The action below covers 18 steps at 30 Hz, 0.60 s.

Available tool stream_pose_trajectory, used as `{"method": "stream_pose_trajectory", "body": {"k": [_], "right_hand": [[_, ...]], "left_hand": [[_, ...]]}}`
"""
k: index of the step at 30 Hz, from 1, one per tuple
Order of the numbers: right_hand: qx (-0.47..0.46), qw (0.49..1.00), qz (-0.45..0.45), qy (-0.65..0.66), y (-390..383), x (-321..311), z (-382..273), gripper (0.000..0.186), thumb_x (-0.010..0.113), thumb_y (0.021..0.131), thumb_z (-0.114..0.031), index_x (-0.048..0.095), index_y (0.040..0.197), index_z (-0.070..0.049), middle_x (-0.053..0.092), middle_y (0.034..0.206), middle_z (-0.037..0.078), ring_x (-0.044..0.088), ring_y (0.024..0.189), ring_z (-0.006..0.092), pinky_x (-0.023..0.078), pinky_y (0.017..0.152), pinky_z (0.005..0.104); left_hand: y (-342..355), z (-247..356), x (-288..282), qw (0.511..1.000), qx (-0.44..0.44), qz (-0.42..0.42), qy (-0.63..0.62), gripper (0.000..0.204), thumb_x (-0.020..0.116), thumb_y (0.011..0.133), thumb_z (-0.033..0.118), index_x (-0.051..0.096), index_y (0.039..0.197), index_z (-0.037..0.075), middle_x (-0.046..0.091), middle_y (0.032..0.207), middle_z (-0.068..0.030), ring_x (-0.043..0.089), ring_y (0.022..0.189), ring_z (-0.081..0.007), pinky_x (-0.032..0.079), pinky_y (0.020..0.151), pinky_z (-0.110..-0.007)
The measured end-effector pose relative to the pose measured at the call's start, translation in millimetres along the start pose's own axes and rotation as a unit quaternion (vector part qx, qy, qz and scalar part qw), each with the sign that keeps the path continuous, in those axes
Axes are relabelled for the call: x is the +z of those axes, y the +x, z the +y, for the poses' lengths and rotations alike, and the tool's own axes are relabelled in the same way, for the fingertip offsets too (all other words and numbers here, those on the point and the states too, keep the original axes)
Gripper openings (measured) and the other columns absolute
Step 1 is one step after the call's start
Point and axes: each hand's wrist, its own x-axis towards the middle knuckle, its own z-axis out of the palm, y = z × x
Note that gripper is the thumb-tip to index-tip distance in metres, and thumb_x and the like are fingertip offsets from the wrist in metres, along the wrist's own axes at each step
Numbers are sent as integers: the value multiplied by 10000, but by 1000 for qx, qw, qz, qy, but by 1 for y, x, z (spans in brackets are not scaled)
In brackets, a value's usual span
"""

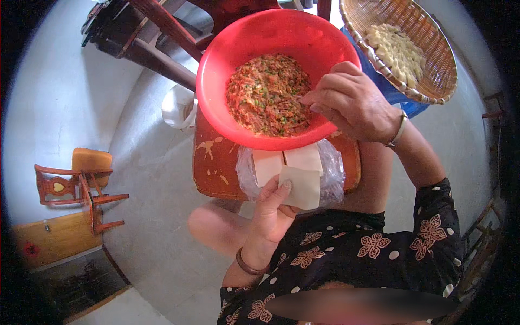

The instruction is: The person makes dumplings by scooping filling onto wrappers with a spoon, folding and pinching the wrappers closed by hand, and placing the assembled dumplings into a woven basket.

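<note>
A square, pale dough wrapper [303, 188] lies across the fingers of my left hand [272, 210], its thumb pressed on one edge. Above the right side of a red plastic bowl [212, 73], my right hand [351, 102] is closed in a pinch, fingertips close to the filling. Whatever those fingers grip is too small to make out. The bowl holds a chopped, orange-brown filling [265, 92] with green bits. Just below its near rim, two stacks of square wrappers [304, 160] sit on a clear plastic bag [333, 169], partly covered by my left hand and its wrapper.
A worn reddish wooden stool [214, 168] bears the bowl and bag. At the upper right, a woven bamboo basket [436, 76] contains folded dumplings [395, 54], above something blue [414, 110]. A white bin [177, 107] stands on the floor; a wooden chair [89, 179] is at far left.
</note>
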Motion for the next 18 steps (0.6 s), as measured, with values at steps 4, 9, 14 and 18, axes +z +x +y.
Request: {"method": "stream_pose_trajectory", "body": {"k": [4, 9, 14, 18], "right_hand": [[-34, 999, 13, -1, 19, 14, 3, 362, 677, 765, -178, 650, 1112, -78, 588, 950, 68, 589, 912, 251, 466, 856, 382], [-27, 999, -26, 17, 36, 33, 3, 409, 651, 767, -180, 617, 1155, -54, 567, 968, 85, 585, 910, 250, 459, 858, 388], [-52, 994, -41, 90, 31, 34, 1, 321, 638, 757, -173, 640, 1043, -28, 567, 919, 92, 586, 897, 261, 450, 846, 389], [-65, 994, -25, 84, 22, 27, -6, 304, 634, 756, -171, 647, 1021, -21, 562, 889, 84, 587, 880, 264, 447, 845, 388]], "left_hand": [[-1, 7, 8, 1000, -9, 25, 7, 311, 552, 976, 176, 546, 1249, 27, 646, 1185, -111, 650, 1063, -239, 558, 896, -406], [3, 17, 9, 999, -1, 25, -27, 316, 521, 991, 190, 535, 1261, 26, 636, 1201, -127, 641, 1082, -251, 552, 901, -414], [3, 29, 7, 998, 26, 34, -45, 349, 525, 982, 182, 515, 1289, 17, 622, 1230, -149, 632, 1098, -272, 540, 919, -421], [3, 33, -1, 995, 53, 48, -70, 391, 543, 966, 189, 495, 1312, 15, 599, 1269, -158, 617, 1128, -281, 528, 941, -426]]}}
